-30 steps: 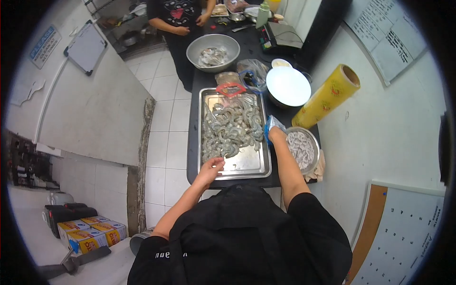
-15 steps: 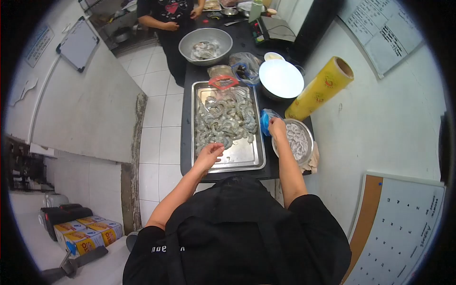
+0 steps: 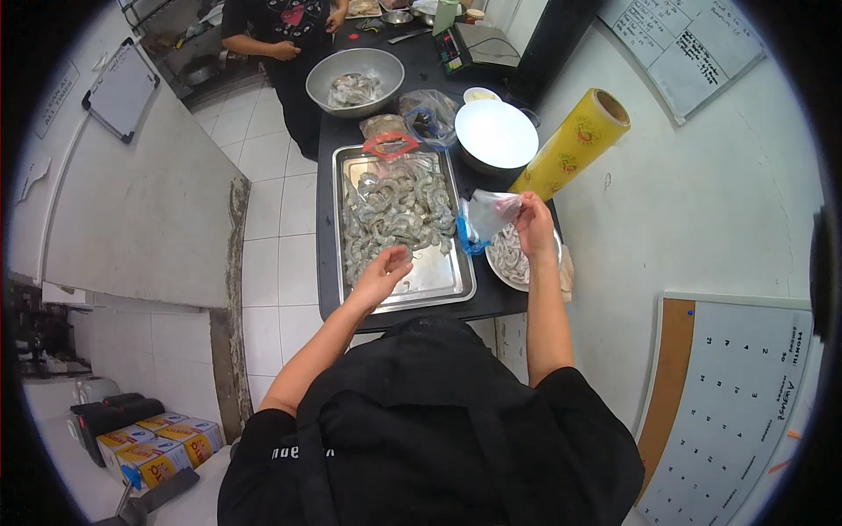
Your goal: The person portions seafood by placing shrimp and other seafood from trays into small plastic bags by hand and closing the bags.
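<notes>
My left hand [image 3: 382, 276] hovers over the lower part of a metal tray [image 3: 430, 302], beside a heap of grey shrimp [image 3: 395, 210]. Its fingers are curled, and whether anything is between them is too small to tell. My right hand [image 3: 534, 226] pinches the edge of a clear plastic bag [image 3: 494, 213] with a blue rim, pulled up to the right of the tray. Below that hand, a round bowl of pale peeled shrimp [image 3: 509, 257] is partly covered by the bag and hand.
Behind the tray are a large metal bowl [image 3: 380, 61], a red-edged bag [image 3: 388, 143] and a white bowl [image 3: 496, 133]. A yellow film roll [image 3: 574, 145] stands at the right wall. A scale [image 3: 478, 51] and another person [image 3: 285, 53] are farther back.
My right hand has lifted and spread the plastic bag, which was bunched low beside the tray. My left hand has risen slightly from the shrimp. The whole view has shifted.
</notes>
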A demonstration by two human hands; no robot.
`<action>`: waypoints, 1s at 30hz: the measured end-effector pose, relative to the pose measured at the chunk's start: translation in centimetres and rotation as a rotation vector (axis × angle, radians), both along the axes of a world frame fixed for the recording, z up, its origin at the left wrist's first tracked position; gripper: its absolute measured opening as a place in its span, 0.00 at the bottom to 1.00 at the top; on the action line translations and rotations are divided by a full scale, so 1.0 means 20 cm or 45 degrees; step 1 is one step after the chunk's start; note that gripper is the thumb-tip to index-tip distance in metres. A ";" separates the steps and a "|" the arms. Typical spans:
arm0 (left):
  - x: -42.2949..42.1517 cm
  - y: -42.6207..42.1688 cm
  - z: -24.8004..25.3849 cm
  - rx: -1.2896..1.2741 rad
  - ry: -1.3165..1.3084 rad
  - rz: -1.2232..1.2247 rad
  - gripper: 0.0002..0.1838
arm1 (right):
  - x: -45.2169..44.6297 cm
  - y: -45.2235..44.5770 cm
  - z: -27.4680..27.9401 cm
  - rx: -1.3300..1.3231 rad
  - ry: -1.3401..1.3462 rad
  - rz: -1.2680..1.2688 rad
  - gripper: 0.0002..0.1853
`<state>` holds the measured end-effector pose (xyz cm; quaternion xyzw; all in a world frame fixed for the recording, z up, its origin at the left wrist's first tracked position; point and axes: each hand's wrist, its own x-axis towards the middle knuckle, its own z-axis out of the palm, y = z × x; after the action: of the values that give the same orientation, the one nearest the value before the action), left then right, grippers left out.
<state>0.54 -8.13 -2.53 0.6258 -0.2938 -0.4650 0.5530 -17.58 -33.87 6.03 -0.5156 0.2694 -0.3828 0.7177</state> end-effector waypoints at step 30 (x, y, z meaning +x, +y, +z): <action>0.18 0.07 0.30 -0.208 0.689 0.288 0.09 | 0.39 0.44 0.04 -0.150 0.427 0.392 0.15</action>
<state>4.06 -6.67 3.48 0.4616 -0.1006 -0.5249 0.7080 -9.76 -25.00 6.77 -0.6481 0.2802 -0.1928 0.6814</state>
